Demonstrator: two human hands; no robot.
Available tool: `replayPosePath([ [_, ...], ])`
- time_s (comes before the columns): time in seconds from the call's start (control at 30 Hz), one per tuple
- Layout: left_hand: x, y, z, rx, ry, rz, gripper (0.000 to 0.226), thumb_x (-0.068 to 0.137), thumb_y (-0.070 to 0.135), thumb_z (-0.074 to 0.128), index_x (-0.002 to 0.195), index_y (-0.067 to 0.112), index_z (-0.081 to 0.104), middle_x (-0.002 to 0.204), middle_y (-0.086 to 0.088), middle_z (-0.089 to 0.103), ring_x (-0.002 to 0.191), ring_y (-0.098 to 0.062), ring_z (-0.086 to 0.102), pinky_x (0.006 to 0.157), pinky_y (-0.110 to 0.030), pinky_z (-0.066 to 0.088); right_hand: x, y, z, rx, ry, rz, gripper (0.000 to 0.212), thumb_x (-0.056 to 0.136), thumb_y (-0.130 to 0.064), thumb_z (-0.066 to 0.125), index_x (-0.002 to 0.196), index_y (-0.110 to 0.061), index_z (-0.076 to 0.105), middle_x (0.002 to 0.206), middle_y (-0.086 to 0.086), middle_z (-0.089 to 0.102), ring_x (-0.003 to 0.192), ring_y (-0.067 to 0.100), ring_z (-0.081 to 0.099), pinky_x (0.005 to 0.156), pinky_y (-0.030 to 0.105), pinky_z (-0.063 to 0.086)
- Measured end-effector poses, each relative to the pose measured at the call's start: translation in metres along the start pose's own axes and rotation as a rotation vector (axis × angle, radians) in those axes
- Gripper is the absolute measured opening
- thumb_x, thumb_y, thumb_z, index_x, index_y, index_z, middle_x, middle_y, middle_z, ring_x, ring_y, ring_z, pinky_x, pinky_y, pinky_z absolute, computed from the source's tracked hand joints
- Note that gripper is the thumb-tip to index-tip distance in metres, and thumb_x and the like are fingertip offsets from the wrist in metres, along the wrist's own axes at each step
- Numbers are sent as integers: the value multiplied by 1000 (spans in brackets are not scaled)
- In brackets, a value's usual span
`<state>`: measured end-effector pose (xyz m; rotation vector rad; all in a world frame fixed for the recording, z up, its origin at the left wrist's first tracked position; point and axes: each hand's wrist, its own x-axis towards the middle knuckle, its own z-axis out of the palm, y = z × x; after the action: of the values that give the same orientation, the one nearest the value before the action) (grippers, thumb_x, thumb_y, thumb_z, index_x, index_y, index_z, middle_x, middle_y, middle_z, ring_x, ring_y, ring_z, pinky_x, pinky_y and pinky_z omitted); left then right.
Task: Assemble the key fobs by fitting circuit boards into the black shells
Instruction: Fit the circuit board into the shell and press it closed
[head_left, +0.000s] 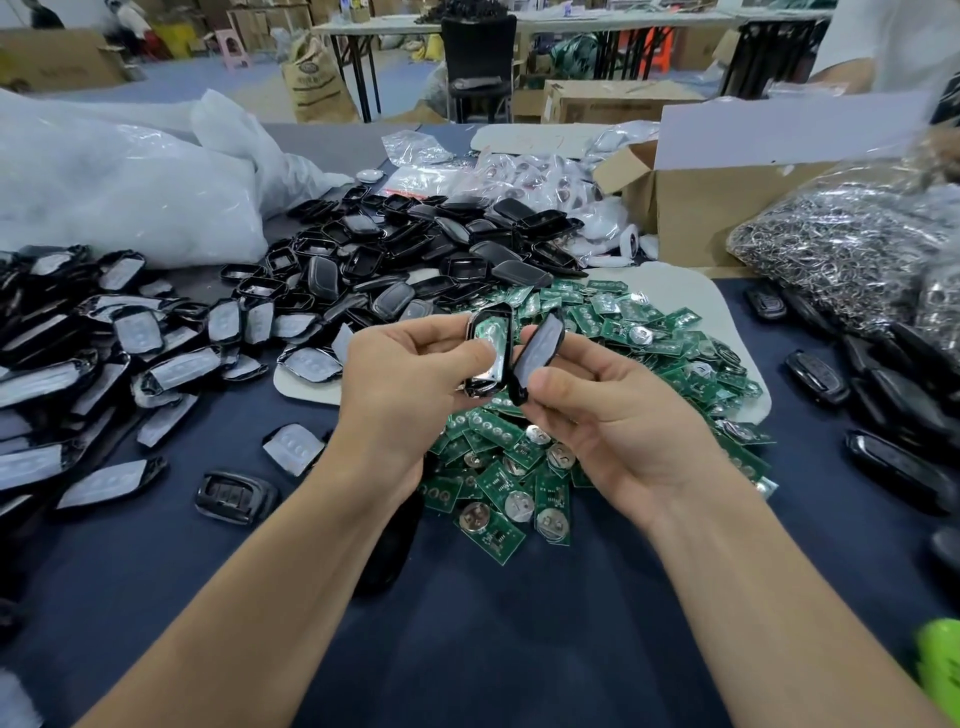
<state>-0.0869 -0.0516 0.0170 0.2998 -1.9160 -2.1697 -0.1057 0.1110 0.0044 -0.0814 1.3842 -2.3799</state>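
My left hand (410, 384) grips a board-loaded shell (491, 348), right hand (613, 421) pinches the cover (537, 358) (unsnapped); loads of boards (498, 483) wait beneath.

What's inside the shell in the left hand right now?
A green circuit board sits inside the shell, which the left hand grips. The thumb covers part of the board, so whether it is fully seated cannot be seen.
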Motion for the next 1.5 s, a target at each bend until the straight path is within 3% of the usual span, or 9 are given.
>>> replayPosePath([
  [0.27, 0, 1, 0, -42, -11, -74, 8, 91, -1, 73, 97, 3, 78, 95, -16, 80, 88, -29, 79, 64, -29, 62, -1, 0, 0, -22, 13, -17, 44, 62, -9, 80, 106, -12, 78, 101, 5, 80, 85, 13, 76, 73, 21, 59],
  [0.47, 0, 2, 1, -126, 46, -137, 5, 91, -3, 72, 90, 2, 73, 91, -19, 80, 74, -28, 77, 53, -27, 59, 1, -5, -4, 3, 74, 7, 39, 64, -9, 80, 102, -6, 77, 92, 7, 78, 75, 14, 73, 71, 24, 63],
  [0.6, 5, -1, -1, -102, 61, -160, 7, 90, -1, 74, 96, 1, 73, 99, -21, 76, 76, -29, 77, 50, -25, 56, 2, -11, -8, -39, 103, 39, 56, 63, -10, 78, 118, -5, 71, 97, 12, 76, 75, 18, 70, 71, 27, 63],
  [0.7, 7, -1, -4, -4, 41, -127, 13, 88, 4, 76, 100, 8, 76, 93, -12, 78, 65, -22, 73, 45, -20, 49, -1, -13, -11, -207, 45, 39, 53, 69, 0, 80, 120, -13, 71, 102, 16, 77, 78, 17, 70, 69, 24, 59],
  [0.83, 9, -1, -8, 94, 7, -107, 15, 89, 7, 76, 102, 14, 78, 76, 2, 77, 46, -15, 59, 41, -19, 42, -4, -13, -15, -556, 14, -29, 41, 77, 14, 78, 104, -17, 75, 95, 14, 78, 79, 21, 68, 81, 39, 57],
  [1.07, 11, -3, -9, 115, 31, -120, 14, 90, 5, 75, 103, 11, 77, 97, -7, 70, 43, -5, 56, 42, -15, 42, -5, -7, -9, -957, -41, -222, 34, 68, -8, 83, 91, -30, 71, 83, -3, 77, 66, 10, 62, 66, 37, 54],
  [1.2, 12, -4, -9, 118, 24, -116, 12, 89, 4, 75, 100, 10, 78, 96, -9, 72, 43, -5, 57, 40, -15, 41, -3, -4, -9, -991, -33, -255, 37, 61, -13, 86, 91, -33, 75, 87, -8, 77, 66, -1, 63, 66, 22, 48],
  [1.33, 13, -4, -10, 114, 11, -111, 12, 89, 3, 76, 97, 13, 77, 97, -10, 72, 43, -6, 57, 39, -15, 40, 0, -2, -12, -1157, 75, -214, 46, 54, -25, 91, 93, -46, 76, 98, -21, 75, 93, -4, 67, 75, 11, 47],
  [1.5, 14, -7, -14, 137, -59, -90, 14, 91, 6, 76, 103, 11, 81, 87, -6, 78, 59, -12, 61, 49, -19, 48, -2, -7, -10, -813, 144, -300, 47, 59, -32, 89, 102, -46, 78, 102, -23, 77, 99, -6, 69, 87, 26, 51],
])
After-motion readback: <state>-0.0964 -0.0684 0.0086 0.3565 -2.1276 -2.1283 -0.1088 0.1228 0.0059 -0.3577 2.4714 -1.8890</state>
